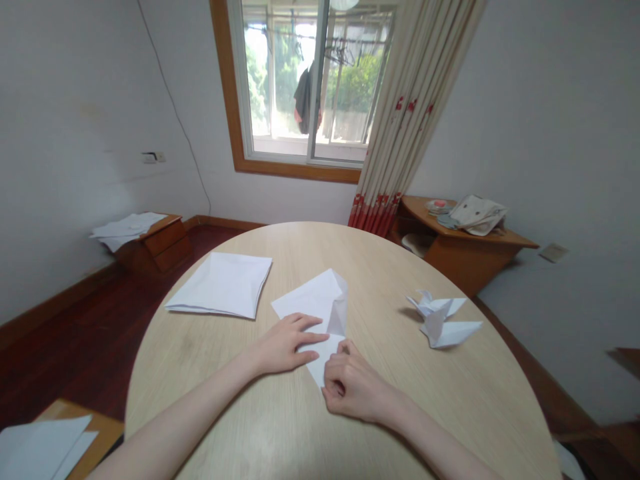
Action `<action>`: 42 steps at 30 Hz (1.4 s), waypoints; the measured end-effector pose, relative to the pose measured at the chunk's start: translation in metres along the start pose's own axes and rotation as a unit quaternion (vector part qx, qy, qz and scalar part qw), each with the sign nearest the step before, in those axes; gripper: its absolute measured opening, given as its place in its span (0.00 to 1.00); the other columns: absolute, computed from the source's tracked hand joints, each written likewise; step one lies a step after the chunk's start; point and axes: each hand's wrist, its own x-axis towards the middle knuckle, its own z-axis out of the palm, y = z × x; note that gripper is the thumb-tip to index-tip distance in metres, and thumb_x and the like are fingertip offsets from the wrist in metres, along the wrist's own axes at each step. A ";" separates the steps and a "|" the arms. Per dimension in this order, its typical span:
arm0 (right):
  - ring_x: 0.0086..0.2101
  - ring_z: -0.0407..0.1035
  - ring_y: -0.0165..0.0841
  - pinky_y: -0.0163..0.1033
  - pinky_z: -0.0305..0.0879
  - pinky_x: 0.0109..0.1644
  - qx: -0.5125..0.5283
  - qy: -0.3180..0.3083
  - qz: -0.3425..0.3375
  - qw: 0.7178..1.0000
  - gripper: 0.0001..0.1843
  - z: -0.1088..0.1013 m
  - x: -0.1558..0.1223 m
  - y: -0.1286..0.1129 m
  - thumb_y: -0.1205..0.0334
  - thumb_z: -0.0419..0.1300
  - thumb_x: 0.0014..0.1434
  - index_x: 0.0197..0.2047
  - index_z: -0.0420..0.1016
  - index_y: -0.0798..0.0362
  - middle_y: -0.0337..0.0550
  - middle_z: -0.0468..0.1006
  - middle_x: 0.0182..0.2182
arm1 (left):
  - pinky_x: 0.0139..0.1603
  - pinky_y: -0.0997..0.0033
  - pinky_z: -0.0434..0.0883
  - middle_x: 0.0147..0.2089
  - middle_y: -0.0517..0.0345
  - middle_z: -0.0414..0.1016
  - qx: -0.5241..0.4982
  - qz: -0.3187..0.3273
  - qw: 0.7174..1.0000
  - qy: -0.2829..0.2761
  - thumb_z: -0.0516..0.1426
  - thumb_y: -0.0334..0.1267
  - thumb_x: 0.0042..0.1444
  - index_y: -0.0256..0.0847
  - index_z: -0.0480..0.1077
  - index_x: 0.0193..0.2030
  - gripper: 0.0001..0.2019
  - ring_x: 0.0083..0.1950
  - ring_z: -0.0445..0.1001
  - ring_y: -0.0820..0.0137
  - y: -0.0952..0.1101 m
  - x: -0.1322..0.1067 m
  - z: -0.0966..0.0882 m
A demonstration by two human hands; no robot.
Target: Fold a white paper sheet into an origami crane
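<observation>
A partly folded sheet of white paper [310, 291] lies in the middle of the round table, with a raised flap on its right side. My left hand [289, 343] rests flat on the paper with its fingers spread, pressing on its left half. At the paper's lower right edge, my right hand [353, 383] is curled, thumb and fingers closed at the edge. Whether those fingers pinch the paper or only press on it is hard to see, but they touch it. Two folded paper cranes [445, 323] stand to the right of my hands.
A stack of white paper squares [225, 283] lies at the left of the round table [375, 440]. Beyond are a small cabinet with papers [127, 227] at left and a corner shelf holding a cloth bag [477, 215] at right. More paper [43, 447] sits at lower left.
</observation>
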 end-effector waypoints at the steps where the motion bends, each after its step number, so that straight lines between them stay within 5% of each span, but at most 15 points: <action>1: 0.21 0.53 0.25 0.40 0.54 0.44 0.002 0.002 -0.002 1.000 0.13 0.001 0.000 0.000 0.73 0.55 0.43 0.17 0.54 0.53 0.28 0.63 0.16 | 0.61 0.54 0.61 0.63 0.53 0.64 0.000 0.000 1.000 -0.001 0.56 0.46 0.61 0.51 0.69 0.58 0.18 0.61 0.63 0.58 0.000 0.000 0.000; 8: 0.21 0.54 0.26 0.40 0.54 0.44 -0.006 0.046 -0.043 0.998 0.12 0.000 -0.001 -0.003 0.72 0.53 0.45 0.16 0.54 0.52 0.30 0.62 0.15 | 0.61 0.55 0.61 0.63 0.53 0.64 0.007 0.001 1.000 0.002 0.55 0.42 0.63 0.50 0.69 0.58 0.17 0.61 0.62 0.59 0.002 0.000 0.000; 14: 0.25 0.59 0.28 0.40 0.55 0.43 -0.045 0.144 -0.113 0.982 0.14 -0.010 -0.001 0.003 0.68 0.51 0.57 0.20 0.61 0.52 0.34 0.66 0.19 | 0.63 0.56 0.59 0.63 0.53 0.64 0.009 -0.010 1.000 0.002 0.48 0.37 0.67 0.48 0.70 0.56 0.15 0.62 0.62 0.63 0.008 0.000 -0.002; 24: 0.30 0.65 0.33 0.41 0.57 0.42 -0.138 0.255 -0.042 0.956 0.12 -0.027 -0.001 0.033 0.67 0.49 0.65 0.32 0.70 0.54 0.42 0.74 0.26 | 0.67 0.42 0.49 0.64 0.48 0.63 0.072 -0.050 0.996 0.009 0.58 0.55 0.56 0.42 0.68 0.51 0.22 0.67 0.56 0.51 0.027 0.000 0.005; 28: 0.36 0.66 0.37 0.42 0.59 0.43 -0.169 0.267 -0.054 0.947 0.10 -0.027 -0.001 0.036 0.70 0.49 0.64 0.43 0.71 0.55 0.46 0.77 0.35 | 0.68 0.44 0.48 0.64 0.44 0.62 0.051 -0.056 0.997 0.013 0.61 0.52 0.54 0.40 0.64 0.50 0.23 0.67 0.57 0.55 0.029 0.001 0.007; 35: 0.52 0.63 0.38 0.46 0.55 0.55 -0.244 0.281 -0.110 0.922 0.22 -0.026 -0.002 0.033 0.74 0.49 0.62 0.57 0.66 0.51 0.47 0.76 0.50 | 0.67 0.42 0.50 0.59 0.40 0.64 0.005 -0.054 0.998 0.039 0.62 0.49 0.53 0.40 0.60 0.47 0.22 0.65 0.59 0.54 0.026 0.001 0.008; 42: 0.51 0.66 0.37 0.49 0.43 0.60 -0.230 0.284 -0.091 0.926 0.19 -0.024 -0.001 0.039 0.75 0.49 0.62 0.53 0.70 0.51 0.43 0.80 0.44 | 0.67 0.44 0.51 0.58 0.43 0.64 -0.022 -0.036 0.998 0.037 0.61 0.39 0.52 0.40 0.61 0.43 0.15 0.62 0.61 0.55 0.029 0.000 0.002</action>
